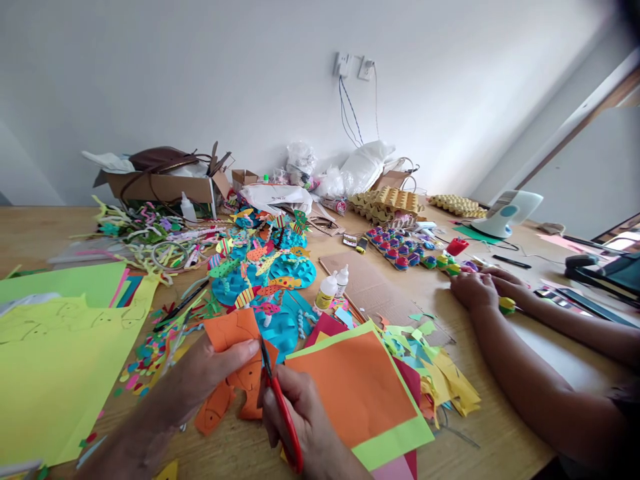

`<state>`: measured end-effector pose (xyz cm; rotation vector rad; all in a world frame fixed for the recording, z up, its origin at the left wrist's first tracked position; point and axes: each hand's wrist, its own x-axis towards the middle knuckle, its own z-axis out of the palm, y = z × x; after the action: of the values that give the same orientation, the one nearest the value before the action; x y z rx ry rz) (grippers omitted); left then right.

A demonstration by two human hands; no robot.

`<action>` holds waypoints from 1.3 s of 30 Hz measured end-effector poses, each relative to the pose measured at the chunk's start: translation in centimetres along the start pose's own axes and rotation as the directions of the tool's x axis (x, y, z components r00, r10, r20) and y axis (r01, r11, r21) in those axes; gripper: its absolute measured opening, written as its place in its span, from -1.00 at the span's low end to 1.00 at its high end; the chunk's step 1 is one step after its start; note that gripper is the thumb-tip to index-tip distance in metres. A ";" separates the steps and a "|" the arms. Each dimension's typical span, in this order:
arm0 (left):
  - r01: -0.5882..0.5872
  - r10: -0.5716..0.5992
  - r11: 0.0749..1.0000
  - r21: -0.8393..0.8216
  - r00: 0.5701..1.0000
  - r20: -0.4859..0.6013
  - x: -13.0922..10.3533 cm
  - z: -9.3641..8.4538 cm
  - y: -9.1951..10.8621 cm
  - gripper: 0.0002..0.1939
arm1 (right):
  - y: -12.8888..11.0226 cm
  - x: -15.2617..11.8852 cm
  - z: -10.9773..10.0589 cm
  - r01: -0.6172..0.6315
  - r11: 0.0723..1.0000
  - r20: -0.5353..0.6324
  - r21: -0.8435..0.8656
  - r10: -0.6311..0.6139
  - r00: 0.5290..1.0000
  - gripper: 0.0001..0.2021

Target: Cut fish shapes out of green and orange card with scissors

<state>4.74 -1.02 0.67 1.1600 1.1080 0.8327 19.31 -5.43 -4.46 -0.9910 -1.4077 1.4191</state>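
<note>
From my remote post, I'm seeing the wooden table [50, 230] spreading widest. A stack of colored sheets [355, 387] is lying beside my right hand [300, 407]. My left hand [200, 373] is pinching the marked orange paper [230, 330] above the table; my right fingers are gripping the red-handled scissors [287, 419], blades meeting the paper. Beyond, a yellow-labeled bottle [327, 292] is standing.

"What's cut off?"

"The big yellow sheet [55, 393], at the left edge; the co-worker's body too, at the right."

"And hidden?"

"The fingertips under the orange paper [233, 329]. The white sack's [277, 198] writing is too small to read."
</note>
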 end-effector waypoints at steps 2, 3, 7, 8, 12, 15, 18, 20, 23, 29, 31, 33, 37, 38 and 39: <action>0.004 -0.004 0.999 -0.032 1.000 -0.025 0.0 0.1 0.1 -0.90 | 0.0 0.0 0.0 0.020 1.000 0.007 -0.008 -0.020 1.000 -0.49; 0.006 -0.008 0.999 -0.048 0.999 -0.037 0.0 0.1 0.1 -0.90 | 0.1 0.0 0.0 0.021 1.000 0.007 -0.011 -0.021 1.000 -0.47; -0.004 0.001 0.998 -0.067 0.998 -0.055 0.1 0.1 -0.1 -0.91 | 0.2 0.0 0.0 -0.012 1.000 0.001 -0.012 0.012 1.000 -0.47; -0.010 0.006 0.998 -0.069 0.999 -0.054 0.1 0.1 -0.1 -0.91 | 0.2 0.0 0.0 -0.014 1.000 0.001 -0.009 0.014 1.000 -0.48; -0.017 0.015 0.997 -0.078 1.000 -0.023 0.0 0.0 -0.2 -0.91 | 0.6 -0.1 -0.1 0.013 1.000 -0.010 0.007 -0.013 1.000 -0.51; -0.025 0.025 0.998 -0.060 1.000 -0.008 -0.1 0.0 -0.1 -0.87 | 0.9 -0.2 -0.2 0.030 1.000 -0.008 0.002 -0.030 1.000 -0.51; 0.006 -0.006 1.000 -0.023 1.000 -0.001 -0.1 0.0 -0.1 -0.85 | 1.1 -0.2 -0.2 0.037 0.999 -0.003 0.004 -0.037 0.999 -0.51; 0.015 -0.015 1.000 -0.009 1.000 -0.015 0.0 0.0 -0.1 -0.85 | 1.1 -0.2 -0.2 0.050 0.999 -0.007 -0.003 -0.050 0.999 -0.52; -0.011 0.010 1.000 -0.016 0.999 -0.039 0.1 -0.2 -0.3 -0.88 | 1.0 -0.1 -0.2 0.063 0.998 -0.004 -0.012 -0.063 0.998 -0.52; 0.006 -0.007 0.996 -0.084 1.000 -0.010 0.3 -0.6 -0.6 -0.87 | 0.9 -0.2 -0.4 0.059 0.997 0.009 -0.045 -0.058 0.998 -0.49; 0.011 -0.011 0.997 -0.076 1.000 -0.002 0.3 -0.8 -0.6 -0.87 | 0.9 -0.2 -0.4 0.072 0.995 0.008 -0.063 -0.072 0.997 -0.48; 0.002 -0.003 0.999 -0.034 1.000 -0.012 0.2 -1.0 -0.5 -0.87 | 0.7 -0.2 -0.4 0.067 0.996 0.018 -0.063 -0.066 0.998 -0.46; -0.006 0.006 1.000 -0.004 1.000 -0.013 0.2 -1.1 -0.4 -0.85 | -0.3 -0.2 -0.3 0.030 0.997 0.053 -0.065 -0.027 0.998 -0.40; -0.006 0.006 1.000 -0.012 1.000 -0.008 0.2 -1.1 -0.4 -0.86 | -0.5 -0.2 -0.3 0.022 0.997 0.052 -0.069 -0.019 0.998 -0.39; -0.005 0.005 1.000 -0.021 1.000 -0.002 0.2 -1.0 -0.4 -0.86 | -0.7 -0.2 -0.3 0.013 0.997 0.048 -0.070 -0.010 0.999 -0.39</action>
<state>3.78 -0.67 0.21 1.1452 1.0964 0.8478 19.67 -5.52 -3.81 -0.9978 -1.5048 1.4011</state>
